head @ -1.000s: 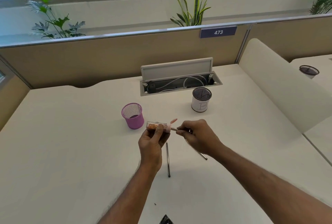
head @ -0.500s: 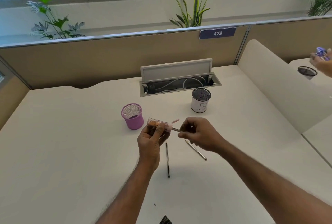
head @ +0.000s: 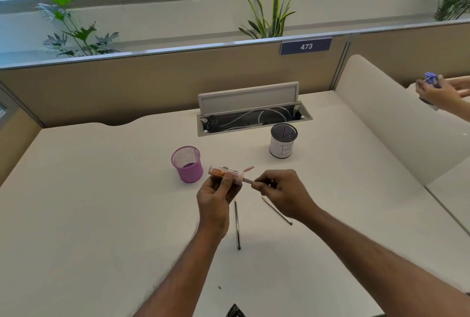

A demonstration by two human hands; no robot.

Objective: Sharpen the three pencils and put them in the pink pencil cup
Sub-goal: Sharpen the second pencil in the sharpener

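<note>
So here's where we're at: first pencil is in the sharpener, and the cup looks to hold nothing yet. Our left hand [head: 216,196] has its fingers curled round the sharpener [head: 223,172], a clear little case with orange shavings inside. We hold it up off the desk [head: 101,215] with its mouth facing 3 o'clock, so the other hand can feed straight in.

Our right hand [head: 283,193] pinches the pencil [head: 248,181] between thumb and fingertips, right up close to the sharpener. We reckon that short grip is there so the twisting doesn't snap the tip. Most of the pencil's length is hidden behind the hand.

The pink pencil cup [head: 190,174] stands upright at 10 o'clock from the left hand, just beside it. Handy spot, only a short reach once the point is done.

The dark pencil [head: 237,225] lies at 6 o'clock under the hands and the lighter pencil [head: 277,211] at 5 o'clock. Both are flat on the desk, apart from each other, and easy to grab when their turn comes.

The white cup marked B [head: 281,147] sits at 1 o'clock, near the open cable tray [head: 254,119] at 12. Someone else's hand [head: 437,93] is way out at 2 o'clock with something purple, nothing to do with us.
</note>
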